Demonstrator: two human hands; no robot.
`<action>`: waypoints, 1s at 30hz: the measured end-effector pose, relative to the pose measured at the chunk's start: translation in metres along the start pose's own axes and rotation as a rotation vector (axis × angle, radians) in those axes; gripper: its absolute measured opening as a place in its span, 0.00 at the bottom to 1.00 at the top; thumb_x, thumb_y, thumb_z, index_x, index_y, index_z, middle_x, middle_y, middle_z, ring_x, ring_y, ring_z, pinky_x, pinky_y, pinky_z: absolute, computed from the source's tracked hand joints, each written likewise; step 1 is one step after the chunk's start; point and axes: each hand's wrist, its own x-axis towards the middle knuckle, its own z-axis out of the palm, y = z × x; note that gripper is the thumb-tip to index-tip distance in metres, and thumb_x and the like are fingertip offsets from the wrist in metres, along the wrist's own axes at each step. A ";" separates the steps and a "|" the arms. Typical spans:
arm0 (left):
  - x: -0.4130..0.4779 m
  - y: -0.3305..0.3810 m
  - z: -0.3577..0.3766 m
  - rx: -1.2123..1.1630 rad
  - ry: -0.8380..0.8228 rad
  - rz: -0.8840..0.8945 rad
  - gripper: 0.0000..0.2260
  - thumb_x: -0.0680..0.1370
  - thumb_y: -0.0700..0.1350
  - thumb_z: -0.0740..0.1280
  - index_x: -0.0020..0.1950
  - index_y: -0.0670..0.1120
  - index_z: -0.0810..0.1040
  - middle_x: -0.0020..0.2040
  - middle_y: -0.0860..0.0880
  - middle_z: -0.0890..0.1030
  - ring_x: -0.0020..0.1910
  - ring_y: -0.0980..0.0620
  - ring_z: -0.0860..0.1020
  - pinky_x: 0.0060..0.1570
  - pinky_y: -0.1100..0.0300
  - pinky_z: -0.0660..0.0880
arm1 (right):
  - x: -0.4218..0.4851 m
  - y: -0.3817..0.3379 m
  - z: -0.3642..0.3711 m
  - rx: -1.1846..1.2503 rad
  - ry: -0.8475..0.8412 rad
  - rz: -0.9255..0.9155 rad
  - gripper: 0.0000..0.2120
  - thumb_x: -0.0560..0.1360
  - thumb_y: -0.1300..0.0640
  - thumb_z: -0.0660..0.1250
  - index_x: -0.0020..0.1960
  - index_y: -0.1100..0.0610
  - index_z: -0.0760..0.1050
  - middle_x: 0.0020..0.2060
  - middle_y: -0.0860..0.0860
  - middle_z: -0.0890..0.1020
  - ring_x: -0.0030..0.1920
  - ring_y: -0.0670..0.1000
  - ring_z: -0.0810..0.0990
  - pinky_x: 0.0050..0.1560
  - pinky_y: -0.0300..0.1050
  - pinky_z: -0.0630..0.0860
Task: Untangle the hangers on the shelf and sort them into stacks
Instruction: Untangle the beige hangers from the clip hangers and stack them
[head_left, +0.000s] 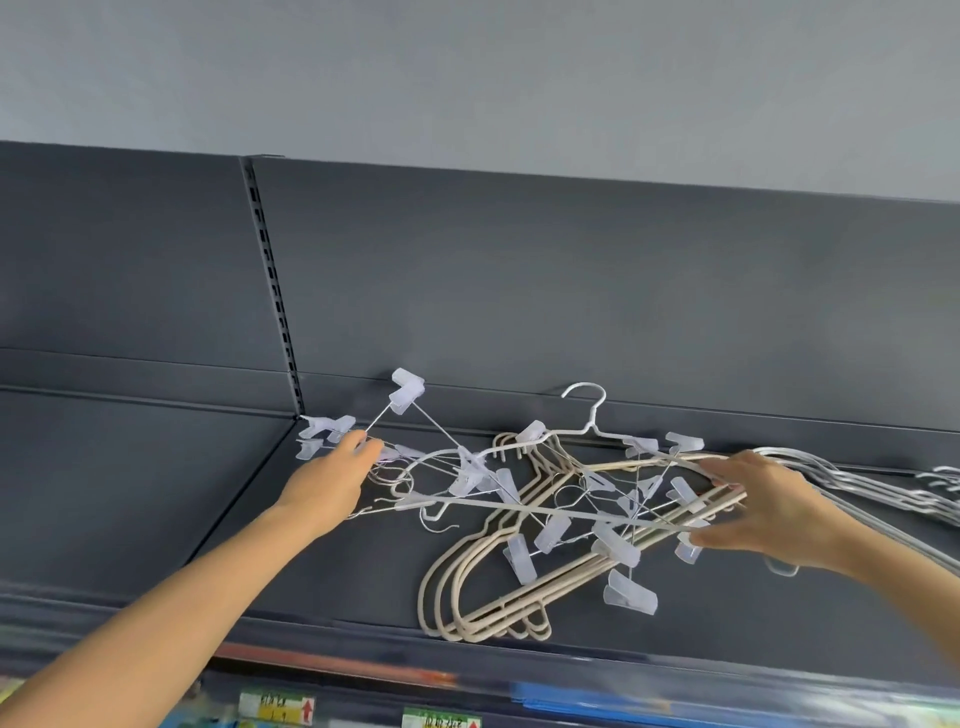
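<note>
On the dark top shelf (156, 493) we find the hangers in one tangle at centre.

1. Beige hangers (467, 587) lie nested and flat, reaching from the front lip toward the right rear.
2. Wire clip hangers (615, 552) with translucent clips lie across and through the beige set. One clip arm stands up against the back panel (571, 286).
3. One white hanger (592, 415) rests on top at the rear, with its hook toward the panel.

Left hand (327, 483): we see it at the left end of the tangle, fingertips pinching a wire of the clip hangers. It is just beside a cluster of clips at the foot of the slotted upright (272, 291).

Right hand (769, 509): fingers lie above and the thumb below, curled round the right end of the beige hangers.

Obstructions: clips and a long bar cross the beige set exactly where the right hand grips. Grey hangers (857, 486) lie stacked at the right, running close behind that hand. Price labels (278, 706) below the shelf edge are blurred.
</note>
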 end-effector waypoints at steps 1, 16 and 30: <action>0.000 -0.002 0.002 0.007 -0.009 -0.001 0.26 0.70 0.30 0.55 0.65 0.49 0.64 0.68 0.54 0.62 0.41 0.43 0.76 0.28 0.56 0.63 | 0.000 0.001 0.000 -0.003 -0.001 0.005 0.36 0.60 0.38 0.76 0.65 0.46 0.72 0.45 0.44 0.72 0.47 0.48 0.74 0.47 0.43 0.69; 0.006 0.057 -0.044 0.078 0.029 0.053 0.21 0.74 0.31 0.57 0.63 0.46 0.73 0.59 0.49 0.75 0.60 0.46 0.71 0.52 0.53 0.73 | -0.001 0.005 0.004 -0.148 0.039 -0.028 0.46 0.56 0.27 0.65 0.70 0.46 0.67 0.45 0.42 0.68 0.48 0.47 0.68 0.53 0.44 0.65; 0.038 0.133 -0.056 0.310 0.147 0.451 0.09 0.73 0.34 0.66 0.51 0.43 0.76 0.48 0.46 0.76 0.47 0.46 0.76 0.41 0.56 0.65 | -0.001 0.000 0.002 -0.187 0.034 -0.032 0.45 0.61 0.29 0.68 0.72 0.47 0.63 0.51 0.45 0.69 0.54 0.49 0.67 0.54 0.43 0.62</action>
